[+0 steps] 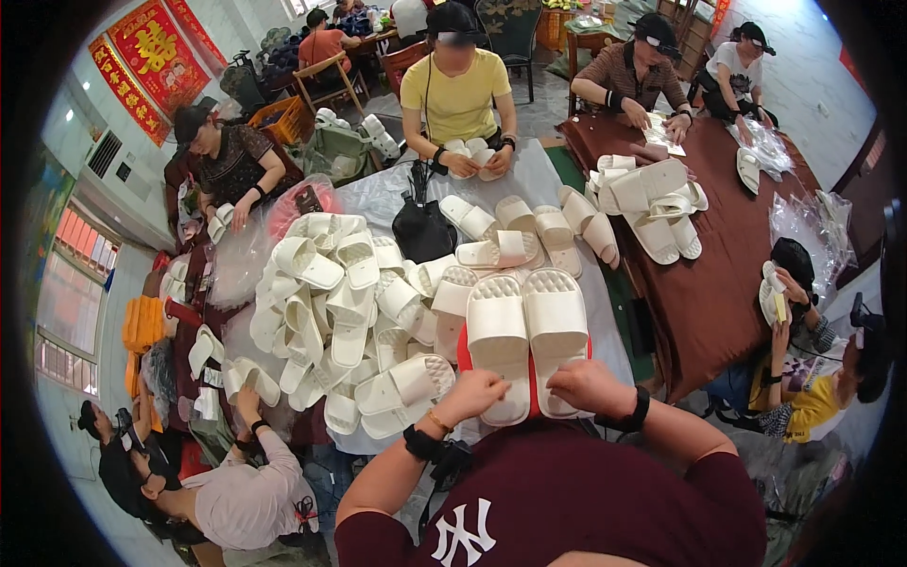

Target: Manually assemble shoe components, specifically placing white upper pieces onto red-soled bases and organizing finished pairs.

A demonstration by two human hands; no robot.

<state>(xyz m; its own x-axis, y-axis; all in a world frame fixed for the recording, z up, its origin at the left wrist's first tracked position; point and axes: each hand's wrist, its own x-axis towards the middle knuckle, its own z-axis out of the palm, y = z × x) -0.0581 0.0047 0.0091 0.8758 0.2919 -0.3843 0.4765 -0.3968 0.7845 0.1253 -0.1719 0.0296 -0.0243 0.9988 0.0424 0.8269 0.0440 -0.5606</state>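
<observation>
A pair of white slippers lies in front of me, toes pointing away: the left slipper (498, 345) and the right slipper (556, 326). A red surface (462, 352) shows under and beside them. My left hand (477, 393) is closed, its curled fingertips over the left slipper's heel end. Likewise closed, my right hand (593, 387) has its fingertips pinched together at the right slipper's heel end. Whatever is between the fingers of either hand is hidden or too small to make out. Just left of the pair rises a large heap of white slippers (348, 326).
More slippers (515, 248) lie beyond the pair, near a black bag (424, 227). Across the table, a person in yellow (457, 99) holds two slippers. Other people work around the sides. A brown-covered table (699, 283) at the right carries another slipper pile (652, 203).
</observation>
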